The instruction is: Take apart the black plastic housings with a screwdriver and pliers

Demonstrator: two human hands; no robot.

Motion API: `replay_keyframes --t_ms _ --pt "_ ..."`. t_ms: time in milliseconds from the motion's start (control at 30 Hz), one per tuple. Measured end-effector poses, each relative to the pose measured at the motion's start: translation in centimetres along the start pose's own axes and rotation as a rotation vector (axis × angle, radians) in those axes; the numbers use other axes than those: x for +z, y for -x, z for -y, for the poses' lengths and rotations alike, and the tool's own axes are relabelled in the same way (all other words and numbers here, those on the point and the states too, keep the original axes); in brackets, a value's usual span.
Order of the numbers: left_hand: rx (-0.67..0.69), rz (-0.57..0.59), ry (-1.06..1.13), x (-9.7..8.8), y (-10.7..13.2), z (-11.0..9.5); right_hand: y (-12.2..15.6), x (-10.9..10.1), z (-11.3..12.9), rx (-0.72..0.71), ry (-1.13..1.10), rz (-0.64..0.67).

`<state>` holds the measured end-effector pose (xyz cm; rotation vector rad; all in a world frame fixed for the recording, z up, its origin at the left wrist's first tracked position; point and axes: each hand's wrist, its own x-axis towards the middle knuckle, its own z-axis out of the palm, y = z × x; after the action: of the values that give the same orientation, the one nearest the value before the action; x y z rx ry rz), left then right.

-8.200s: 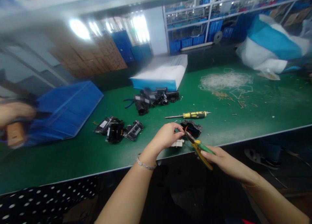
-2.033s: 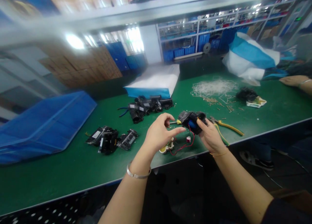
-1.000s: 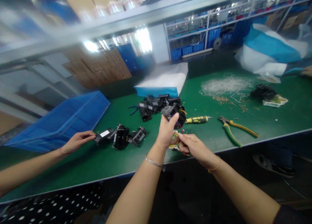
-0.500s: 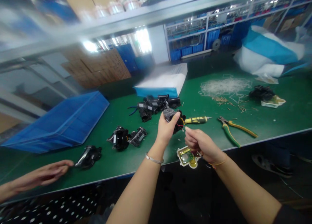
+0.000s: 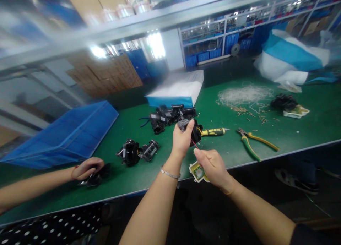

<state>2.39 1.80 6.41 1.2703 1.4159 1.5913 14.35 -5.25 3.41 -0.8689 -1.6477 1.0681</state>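
My left hand [image 5: 182, 140] is closed around a black plastic housing [image 5: 197, 132] held above the table. Thin red wires [image 5: 194, 143] run from that housing down to my right hand [image 5: 214, 167], whose thumb and finger are pinched on them. Below and partly behind the right hand is a white-rimmed casing [image 5: 195, 171] with a green circuit board inside, at the table's front edge. A yellow-and-black screwdriver [image 5: 214, 131] lies just right of the housing. Further right, pliers with green and yellow handles [image 5: 250, 142] rest with their handles spread.
Several black housings [image 5: 165, 117] are piled behind my hands, with more [image 5: 130, 152] to the left. A co-worker's hand [image 5: 89, 167] is on another black part beside a blue bin [image 5: 66, 135]. Brass-coloured screws [image 5: 239, 109] and clear rings [image 5: 243, 94] lie at the back right.
My right hand has moved down and left, now pulling the red wires straight and covering more of the casing. The co-worker's hand has moved right onto the black part.
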Motion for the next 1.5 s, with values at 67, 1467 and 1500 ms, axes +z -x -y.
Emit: replay_keyframes --t_ms 67,1467,1500 --pt "-0.004 -0.007 0.024 -0.1 -0.2 0.2 -0.1 0.1 0.0 -0.015 0.004 -0.012" --pt "-0.088 0.200 -1.001 -4.0 -1.1 3.5 -5.5 -13.3 6.4 0.207 -0.683 -0.022" --pt "0.018 0.150 -1.043 -3.8 -0.9 3.0 -5.5 -13.3 6.5 0.202 -0.680 -0.022"
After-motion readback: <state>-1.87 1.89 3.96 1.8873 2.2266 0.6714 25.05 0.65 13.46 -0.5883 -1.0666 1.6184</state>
